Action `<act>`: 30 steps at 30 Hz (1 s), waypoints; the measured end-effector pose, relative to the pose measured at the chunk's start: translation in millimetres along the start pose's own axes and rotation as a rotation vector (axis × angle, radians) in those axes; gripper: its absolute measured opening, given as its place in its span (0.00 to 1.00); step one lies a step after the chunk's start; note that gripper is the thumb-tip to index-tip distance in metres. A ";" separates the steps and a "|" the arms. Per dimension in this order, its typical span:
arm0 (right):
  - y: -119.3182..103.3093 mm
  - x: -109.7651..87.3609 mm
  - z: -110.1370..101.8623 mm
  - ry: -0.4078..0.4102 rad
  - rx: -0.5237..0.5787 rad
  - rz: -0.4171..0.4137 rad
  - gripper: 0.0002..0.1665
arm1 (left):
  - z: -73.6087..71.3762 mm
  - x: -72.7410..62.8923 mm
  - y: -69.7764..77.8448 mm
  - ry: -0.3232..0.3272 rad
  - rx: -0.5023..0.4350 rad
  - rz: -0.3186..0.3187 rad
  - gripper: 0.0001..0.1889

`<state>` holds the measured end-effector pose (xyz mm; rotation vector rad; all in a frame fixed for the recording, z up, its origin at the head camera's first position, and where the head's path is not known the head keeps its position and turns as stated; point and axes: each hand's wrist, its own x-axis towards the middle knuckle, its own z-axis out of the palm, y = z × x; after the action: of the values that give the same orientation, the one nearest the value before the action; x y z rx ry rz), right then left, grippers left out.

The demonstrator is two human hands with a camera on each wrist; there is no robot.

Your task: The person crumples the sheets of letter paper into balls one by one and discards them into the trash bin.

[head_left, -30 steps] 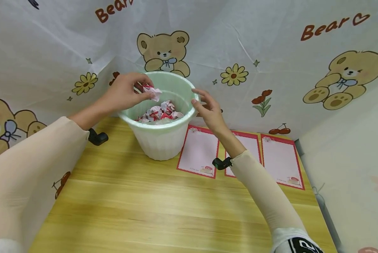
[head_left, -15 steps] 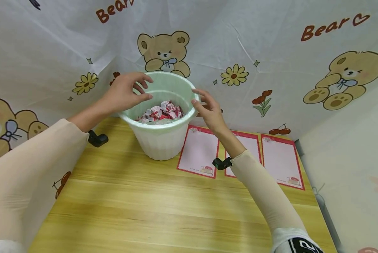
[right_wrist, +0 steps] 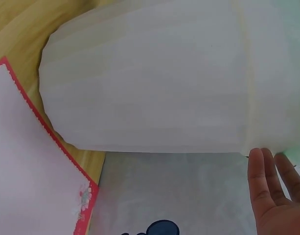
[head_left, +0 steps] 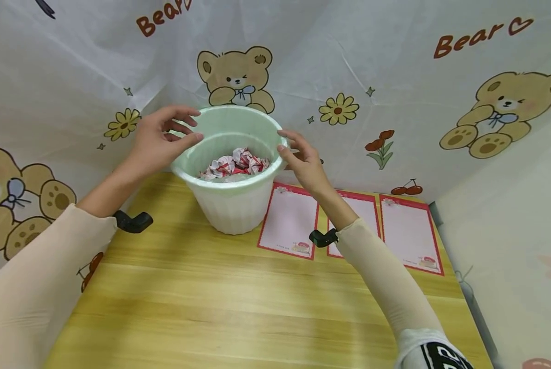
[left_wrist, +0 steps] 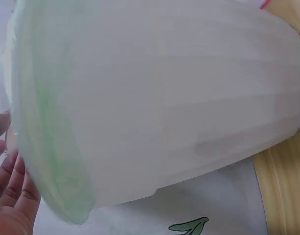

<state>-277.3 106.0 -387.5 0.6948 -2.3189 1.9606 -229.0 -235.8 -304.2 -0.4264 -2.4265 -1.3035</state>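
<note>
A white bin with a pale green rim and inside stands on the wooden table. Several crumpled red-and-white paper balls lie in it on a clear plastic layer. My left hand is held at the bin's left rim, fingers spread and slightly bent, with nothing between thumb and fingers. My right hand holds the right rim, thumb and index fingertip on its edge. In the right wrist view its other fingers lie nearly straight against the outer wall just under the rim.
To the bin's right, three pink note sheets with red borders lie in a row: a near sheet, a middle sheet partly behind my right forearm, and a far sheet. A bear-print cloth hangs right behind the bin.
My left hand has let go of a crumpled paper ball, which now lies with the others in the bin. It has then drawn back left to the rim. My right hand stays put.
</note>
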 end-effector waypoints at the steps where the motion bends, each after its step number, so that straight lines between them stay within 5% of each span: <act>1: 0.0 -0.7 -0.5 0.001 -0.013 -0.001 0.27 | -1.7 -4.2 0.0 0.023 -0.028 0.007 0.21; 7: 1.9 -7.7 -6.3 0.034 -0.033 -0.012 0.27 | -4.2 -30.3 2.2 0.097 -0.165 0.055 0.21; 13: 9.5 -18.9 -15.1 0.089 0.048 -0.015 0.25 | 9.2 -60.8 10.2 0.149 -0.428 0.132 0.20; 16: 14.3 -26.8 -20.2 0.122 0.089 -0.001 0.23 | 17.5 -76.3 14.8 0.144 -0.473 0.137 0.19; 21: 26.6 -42.4 -28.6 0.154 0.068 0.029 0.22 | 29.5 -99.0 17.6 0.102 -0.513 0.124 0.17; 30: 73.8 -70.8 -41.7 0.140 -0.079 0.149 0.21 | 60.2 -129.7 3.1 -0.083 -0.577 0.121 0.15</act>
<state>-250.2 175.6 -468.8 0.3767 -2.4099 1.8923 -121.8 -195.9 -390.0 -0.7719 -2.0089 -1.9511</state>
